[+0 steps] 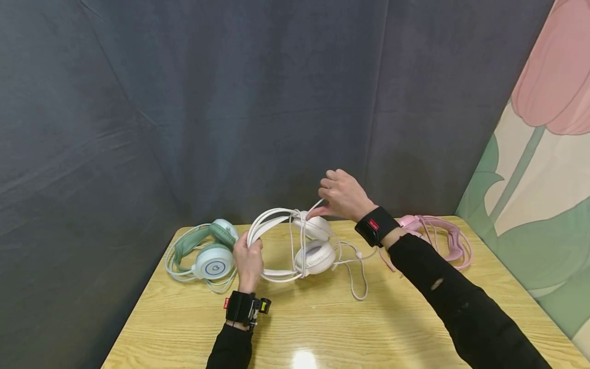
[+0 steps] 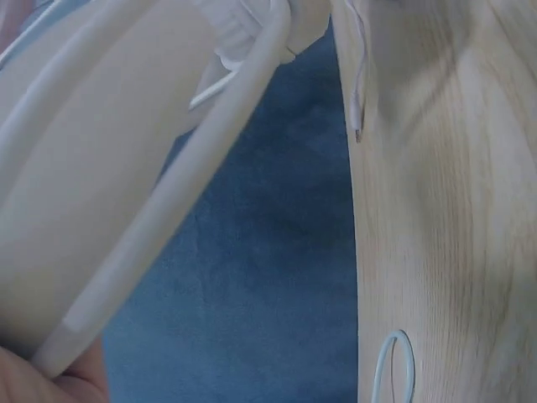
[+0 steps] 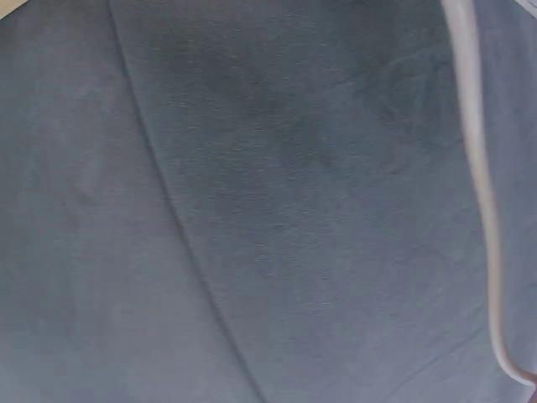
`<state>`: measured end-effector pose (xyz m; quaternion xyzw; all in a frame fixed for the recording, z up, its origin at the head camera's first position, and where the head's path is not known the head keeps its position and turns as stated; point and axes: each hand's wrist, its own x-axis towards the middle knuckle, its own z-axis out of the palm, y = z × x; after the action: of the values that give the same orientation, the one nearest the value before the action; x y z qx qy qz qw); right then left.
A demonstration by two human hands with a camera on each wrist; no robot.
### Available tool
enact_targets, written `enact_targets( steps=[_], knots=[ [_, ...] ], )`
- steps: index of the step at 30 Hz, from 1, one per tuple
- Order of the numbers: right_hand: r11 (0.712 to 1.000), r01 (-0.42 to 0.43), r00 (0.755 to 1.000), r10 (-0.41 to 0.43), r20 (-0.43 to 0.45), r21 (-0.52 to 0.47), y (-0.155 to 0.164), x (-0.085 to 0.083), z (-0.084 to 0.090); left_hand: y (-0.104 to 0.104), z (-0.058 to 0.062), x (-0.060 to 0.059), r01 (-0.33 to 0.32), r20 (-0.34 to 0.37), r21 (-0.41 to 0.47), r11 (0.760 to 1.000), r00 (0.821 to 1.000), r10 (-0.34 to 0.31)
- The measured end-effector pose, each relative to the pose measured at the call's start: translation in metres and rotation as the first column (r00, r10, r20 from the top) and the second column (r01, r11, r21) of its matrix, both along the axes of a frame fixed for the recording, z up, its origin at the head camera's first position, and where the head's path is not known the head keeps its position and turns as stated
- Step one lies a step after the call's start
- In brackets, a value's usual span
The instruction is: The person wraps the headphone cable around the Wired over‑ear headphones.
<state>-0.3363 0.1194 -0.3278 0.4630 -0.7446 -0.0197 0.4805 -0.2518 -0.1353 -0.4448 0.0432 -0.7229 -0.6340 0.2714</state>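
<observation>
A pair of white headphones (image 1: pixel 318 259) is held over the middle of the table, its ear cups pointing right. My left hand (image 1: pixel 249 261) grips the headband at its left end; in the left wrist view the headband (image 2: pixel 180 185) fills the upper left, with part of the hand in the corner. Loops of white cable (image 1: pixel 302 246) run around the headphones near the ear cups. Above these, my right hand (image 1: pixel 344 196) pinches a stretch of the cable (image 3: pixel 482 168), which stands taut in the head view. More cable (image 1: pixel 364 287) trails loosely at the right of the cups.
Green and white headphones (image 1: pixel 214 267) lie at the table's left edge, close to my left hand. Pink headphones (image 1: pixel 454 241) lie at the back right, partly behind my right forearm. A dark curtain (image 1: pixel 276 102) hangs behind the wooden table (image 1: pixel 322 328).
</observation>
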Motion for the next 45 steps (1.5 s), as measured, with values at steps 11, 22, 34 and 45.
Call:
enact_targets(
  steps=[11, 22, 34, 45],
  knots=[
    [0.999, 0.029, 0.999, -0.029, -0.020, 0.018, -0.021, 0.007, 0.004, 0.003, -0.001, -0.001, 0.031, -0.017, -0.023, 0.999, 0.999, -0.031],
    [0.996, 0.085, 0.985, -0.087, 0.148, 0.018, 0.010, -0.015, 0.004, -0.007, 0.003, 0.005, 0.298, 0.011, 0.230, 0.927, 0.951, -0.309],
    [0.972, 0.230, 0.959, -0.216, 0.182, -0.057, 0.027, -0.019, -0.001, -0.002, 0.019, 0.017, 0.243, -0.009, 0.142, 0.960, 0.970, -0.244],
    [0.884, 0.427, 0.879, -0.356, 0.319, -0.190, 0.023, -0.011, -0.001, 0.002, -0.003, 0.001, 0.067, -0.128, 0.460, 0.885, 0.992, -0.009]
  ],
)
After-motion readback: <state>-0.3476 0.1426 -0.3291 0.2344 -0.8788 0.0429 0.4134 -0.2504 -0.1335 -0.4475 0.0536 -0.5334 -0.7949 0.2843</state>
